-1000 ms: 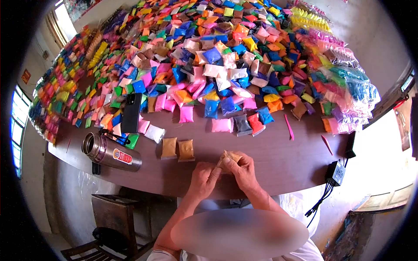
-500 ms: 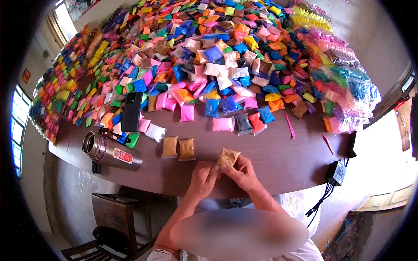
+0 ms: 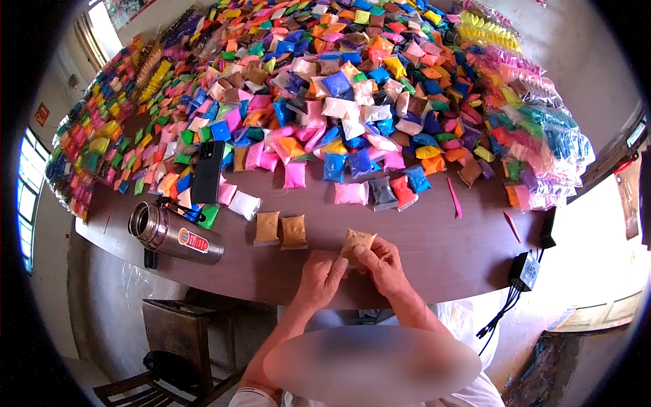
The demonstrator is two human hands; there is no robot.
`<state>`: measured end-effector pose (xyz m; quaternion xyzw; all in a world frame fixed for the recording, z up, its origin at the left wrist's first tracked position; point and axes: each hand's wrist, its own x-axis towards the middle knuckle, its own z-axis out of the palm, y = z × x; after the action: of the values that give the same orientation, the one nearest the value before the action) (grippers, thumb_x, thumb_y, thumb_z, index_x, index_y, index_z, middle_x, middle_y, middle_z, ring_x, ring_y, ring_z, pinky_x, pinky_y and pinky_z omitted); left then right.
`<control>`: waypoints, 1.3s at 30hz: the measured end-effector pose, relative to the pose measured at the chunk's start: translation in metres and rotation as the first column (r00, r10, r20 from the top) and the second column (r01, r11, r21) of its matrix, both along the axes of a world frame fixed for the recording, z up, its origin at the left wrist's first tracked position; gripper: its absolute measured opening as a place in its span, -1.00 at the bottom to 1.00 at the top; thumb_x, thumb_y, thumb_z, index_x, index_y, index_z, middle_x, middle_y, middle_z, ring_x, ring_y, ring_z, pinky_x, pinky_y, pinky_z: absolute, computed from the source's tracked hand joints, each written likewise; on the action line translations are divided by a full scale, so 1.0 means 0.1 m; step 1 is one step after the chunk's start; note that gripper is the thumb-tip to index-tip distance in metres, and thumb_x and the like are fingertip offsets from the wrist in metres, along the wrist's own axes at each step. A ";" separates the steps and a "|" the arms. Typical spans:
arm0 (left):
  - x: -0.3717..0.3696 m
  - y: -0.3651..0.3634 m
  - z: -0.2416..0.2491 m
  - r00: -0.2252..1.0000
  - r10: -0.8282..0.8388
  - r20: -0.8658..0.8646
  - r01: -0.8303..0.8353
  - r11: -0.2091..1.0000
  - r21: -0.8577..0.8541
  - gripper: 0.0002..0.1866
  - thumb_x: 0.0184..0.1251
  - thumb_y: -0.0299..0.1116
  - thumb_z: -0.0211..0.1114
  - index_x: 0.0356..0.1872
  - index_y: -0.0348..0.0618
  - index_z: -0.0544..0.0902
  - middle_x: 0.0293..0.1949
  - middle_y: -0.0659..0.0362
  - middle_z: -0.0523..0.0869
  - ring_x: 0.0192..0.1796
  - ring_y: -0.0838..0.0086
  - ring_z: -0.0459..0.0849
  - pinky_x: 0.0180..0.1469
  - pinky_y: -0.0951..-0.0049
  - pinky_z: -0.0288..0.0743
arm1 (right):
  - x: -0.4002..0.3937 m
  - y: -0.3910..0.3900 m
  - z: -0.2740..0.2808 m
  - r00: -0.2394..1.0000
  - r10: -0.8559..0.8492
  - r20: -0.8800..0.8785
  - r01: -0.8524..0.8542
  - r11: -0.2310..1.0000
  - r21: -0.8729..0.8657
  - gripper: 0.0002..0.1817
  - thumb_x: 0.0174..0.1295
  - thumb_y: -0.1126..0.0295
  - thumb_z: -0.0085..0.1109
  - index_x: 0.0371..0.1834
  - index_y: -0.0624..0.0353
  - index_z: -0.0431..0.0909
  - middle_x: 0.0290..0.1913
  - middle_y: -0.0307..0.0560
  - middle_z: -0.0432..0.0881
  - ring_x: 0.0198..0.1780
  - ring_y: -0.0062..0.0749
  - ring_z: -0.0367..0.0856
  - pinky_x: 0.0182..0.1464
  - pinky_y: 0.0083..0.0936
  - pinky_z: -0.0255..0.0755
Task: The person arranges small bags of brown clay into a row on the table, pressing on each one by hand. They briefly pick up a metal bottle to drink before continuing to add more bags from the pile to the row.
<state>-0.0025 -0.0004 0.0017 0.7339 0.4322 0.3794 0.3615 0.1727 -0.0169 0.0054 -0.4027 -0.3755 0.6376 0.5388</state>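
A small tan-brown clear packet (image 3: 358,242) is held up just above the near side of the table, tilted a little. My right hand (image 3: 386,268) grips it from the right, thumb pressed on its face. On the lower left, my left hand (image 3: 321,277) pinches its edge, with the curled fingers partly hidden. Two similar tan packets, a left one (image 3: 267,228) and a right one (image 3: 293,232), lie side by side on the table, left of my hands.
A huge heap of colourful packets (image 3: 332,85) covers the far side of the brown table (image 3: 420,254). A steel flask (image 3: 196,245) lies at left near a black phone (image 3: 206,173). Pink tools (image 3: 455,198) and a black box with cables (image 3: 524,270) are at right.
My right hand has shifted slightly, its thumb now further up on the packet's face. The left thumb has eased toward the packet's lower edge.
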 end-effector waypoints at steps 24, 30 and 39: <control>0.03 0.04 0.08 0.997 -0.049 0.058 0.051 0.998 -0.035 -0.64 0.45 -0.24 0.23 -0.56 -0.21 0.58 -0.55 0.02 0.62 -0.44 0.05 0.59 -0.21 0.15 0.44 | 0.06 0.16 0.12 1.000 0.013 0.021 -0.012 0.998 -0.056 -0.71 0.45 0.44 0.13 0.17 0.32 0.50 -0.05 -0.17 0.67 -0.04 -0.53 0.61 0.03 -0.55 0.54; 0.05 0.06 0.06 0.993 -0.114 -0.009 0.113 0.965 0.238 -0.71 0.28 -0.29 0.36 -0.59 -0.20 0.60 -0.57 0.05 0.61 -0.44 0.08 0.60 -0.20 0.17 0.44 | -0.06 0.70 0.13 0.867 0.012 0.498 -0.095 0.985 0.142 -0.61 0.35 0.46 0.26 0.19 0.30 0.45 -0.07 -0.09 0.64 -0.05 -0.48 0.60 0.02 -0.48 0.54; 0.03 0.04 0.06 0.996 -0.076 -0.042 0.082 0.978 0.190 -0.79 0.15 -0.35 0.42 -0.59 -0.19 0.63 -0.52 0.06 0.67 -0.34 0.10 0.65 -0.12 0.15 0.47 | -0.37 0.80 0.07 0.522 -0.230 0.821 -0.131 0.930 0.343 -0.50 0.05 0.35 0.46 0.08 0.21 0.54 -0.14 0.17 0.67 -0.09 0.15 0.66 -0.04 -0.14 0.52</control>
<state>0.0000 0.0032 0.0081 0.7883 0.3703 0.3918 0.2964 0.1361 0.0634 0.0123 -0.5658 -0.6891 0.2621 0.3692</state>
